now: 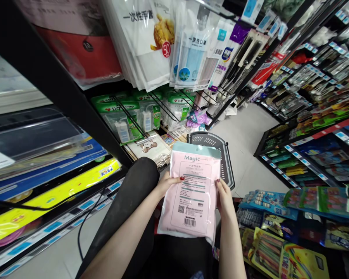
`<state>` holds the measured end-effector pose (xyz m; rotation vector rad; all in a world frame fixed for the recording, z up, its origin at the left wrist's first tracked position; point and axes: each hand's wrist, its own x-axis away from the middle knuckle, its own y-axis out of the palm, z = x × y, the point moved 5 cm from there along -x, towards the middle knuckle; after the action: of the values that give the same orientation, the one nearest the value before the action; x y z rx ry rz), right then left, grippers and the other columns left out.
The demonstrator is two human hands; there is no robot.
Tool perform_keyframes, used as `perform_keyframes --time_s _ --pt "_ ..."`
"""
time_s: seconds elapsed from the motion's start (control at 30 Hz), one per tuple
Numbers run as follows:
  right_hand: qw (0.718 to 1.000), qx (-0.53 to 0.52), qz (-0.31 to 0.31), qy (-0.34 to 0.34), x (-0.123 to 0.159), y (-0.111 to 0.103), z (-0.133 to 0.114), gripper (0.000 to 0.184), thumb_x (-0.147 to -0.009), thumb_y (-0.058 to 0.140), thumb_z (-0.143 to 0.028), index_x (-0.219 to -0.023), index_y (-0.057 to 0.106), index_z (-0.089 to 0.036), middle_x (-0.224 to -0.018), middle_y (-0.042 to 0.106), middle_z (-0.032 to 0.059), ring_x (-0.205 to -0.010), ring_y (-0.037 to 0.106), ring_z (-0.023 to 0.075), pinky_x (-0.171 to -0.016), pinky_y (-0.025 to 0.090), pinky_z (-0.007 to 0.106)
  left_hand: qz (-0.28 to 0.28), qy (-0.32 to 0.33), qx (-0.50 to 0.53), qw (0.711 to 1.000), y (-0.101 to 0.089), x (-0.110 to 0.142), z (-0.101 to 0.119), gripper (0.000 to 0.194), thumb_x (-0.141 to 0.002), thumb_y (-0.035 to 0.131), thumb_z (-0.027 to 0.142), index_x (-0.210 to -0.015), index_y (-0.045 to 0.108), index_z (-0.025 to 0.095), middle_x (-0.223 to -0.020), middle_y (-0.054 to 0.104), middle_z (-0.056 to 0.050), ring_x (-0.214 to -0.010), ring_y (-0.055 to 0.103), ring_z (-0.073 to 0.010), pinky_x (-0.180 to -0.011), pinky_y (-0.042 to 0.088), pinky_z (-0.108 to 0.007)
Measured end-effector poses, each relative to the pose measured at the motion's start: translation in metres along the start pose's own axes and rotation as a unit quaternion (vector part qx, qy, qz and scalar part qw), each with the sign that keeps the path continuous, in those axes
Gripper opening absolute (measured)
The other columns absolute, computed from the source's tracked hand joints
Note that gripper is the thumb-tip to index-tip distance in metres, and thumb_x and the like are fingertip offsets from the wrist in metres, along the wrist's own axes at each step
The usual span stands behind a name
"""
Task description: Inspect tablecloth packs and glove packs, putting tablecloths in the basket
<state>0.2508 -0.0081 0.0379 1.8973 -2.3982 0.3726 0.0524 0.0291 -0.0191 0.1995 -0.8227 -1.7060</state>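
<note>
Well, a pink packet (192,190) is held upright-facing above the person's lap, a clear sleeve with a pale teal band along its top edge and folded pink material inside. The left hand (170,182) has its grip closed on the packet's left edge, thumb laid over the printed face; the right hand (224,195) pinches the opposite edge, its thumb near the rim (both thumbnails are painted red).

Just beyond the packet, a dark grey basket (228,164) with slotted sides rests on the floor (246,135), partly covered from view by the packet; whether the two touch is hard to say. A bent knee (142,174) in dark cloth is to the packet's left, and a flat pack with a brown cartoon print (149,147) lies beyond that knee. Metal hooks (165,104) jut out above and left of the packet, in front of green-topped packs (123,124). Snack bags (282,252) fill the area to the packet's right.

The packet's heading reads "Magic", with "一次性台布", seemingly, in small print below, then a QR code and a barcode. Farther up beyond it, glove bags (151,46) show "一次性手" and a red "50", mask packs (192,50) read "一次性口罩", and the green-topped packs carry "公牛".
</note>
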Motion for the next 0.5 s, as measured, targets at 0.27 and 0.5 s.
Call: perform_keyframes --time_s 0.27,0.5 --pt "0.985 -0.062 -0.123 0.106 0.023 0.014 0.003 0.050 -0.062 0.070 -0.030 -0.109 0.053 -0.025 -0.111 0.060 0.0047 -0.099 0.056 0.0262 -0.084 0.043 0.040 0.030 -0.026 -0.021 0.999 -0.003 -0.002 -0.004 0.047 -0.056 0.073 0.026 -0.098 0.062 0.009 -0.098 0.067 -0.012 -0.093 0.059 -0.0301 -0.084 0.044 -0.041" --pt "0.989 -0.087 -0.081 0.093 0.021 0.019 0.012 0.048 -0.063 0.069 -0.029 -0.108 0.054 -0.022 -0.111 0.060 0.0063 -0.099 0.056 0.0272 -0.084 0.044 0.041 0.040 -0.021 -0.055 0.997 -0.004 -0.004 -0.006 0.045 -0.056 0.072 0.028 -0.096 0.063 0.009 -0.098 0.067 -0.011 -0.093 0.060 -0.0295 -0.082 0.045 -0.039"
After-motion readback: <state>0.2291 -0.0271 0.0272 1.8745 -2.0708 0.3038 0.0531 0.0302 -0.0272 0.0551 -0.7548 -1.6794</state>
